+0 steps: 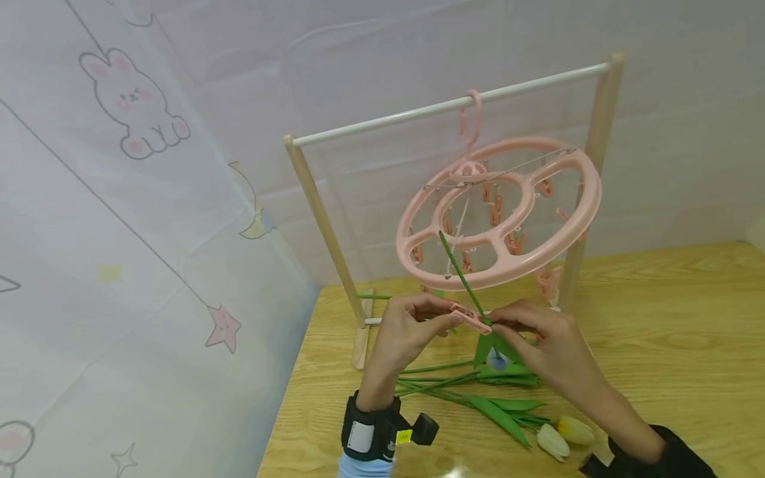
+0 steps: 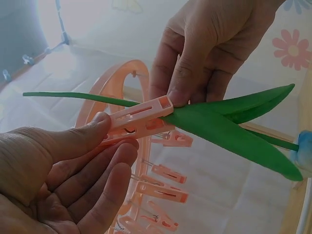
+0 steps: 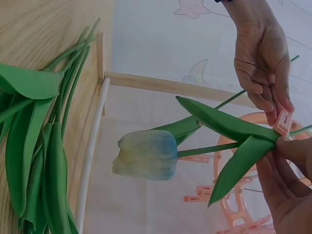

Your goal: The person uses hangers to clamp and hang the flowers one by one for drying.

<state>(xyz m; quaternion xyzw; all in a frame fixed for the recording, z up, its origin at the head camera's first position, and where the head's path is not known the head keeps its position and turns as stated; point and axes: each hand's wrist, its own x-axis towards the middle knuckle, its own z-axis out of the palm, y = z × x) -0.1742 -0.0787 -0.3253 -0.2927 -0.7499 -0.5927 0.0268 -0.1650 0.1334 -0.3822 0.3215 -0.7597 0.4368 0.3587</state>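
Head view has both hands busy up near the front edge of a pink round hanger (image 1: 502,275). The left hand (image 1: 412,325) is pinching a pink clothespin (image 1: 471,318) between thumb and fingers, and the right hand (image 1: 544,332) has its thumb and fingertips on a fake tulip (image 3: 148,155), gripping it right where the leaves (image 2: 234,136) meet the stem (image 1: 457,265). So yeah, both are grasping something.

The tulip is tipped bloom-down in front of the hanger, stem slanting up past the rim. Bloom's pale yellowish fading to blue. From the left wrist, the nose of the clothespin is right at the leaf base, but I honestly can't tell if it's clamped on.

The hanger hooks over a white rail (image 1: 388,121) on a wooden rack (image 1: 325,226), with a bunch of other clothespins (image 1: 495,211) dangling off it. Below the hands, more tulips (image 1: 499,415) lie in a pile on the wood-grain table (image 1: 657,318), including a white bloom (image 1: 552,441) and a yellow bloom (image 1: 575,430) side by side.
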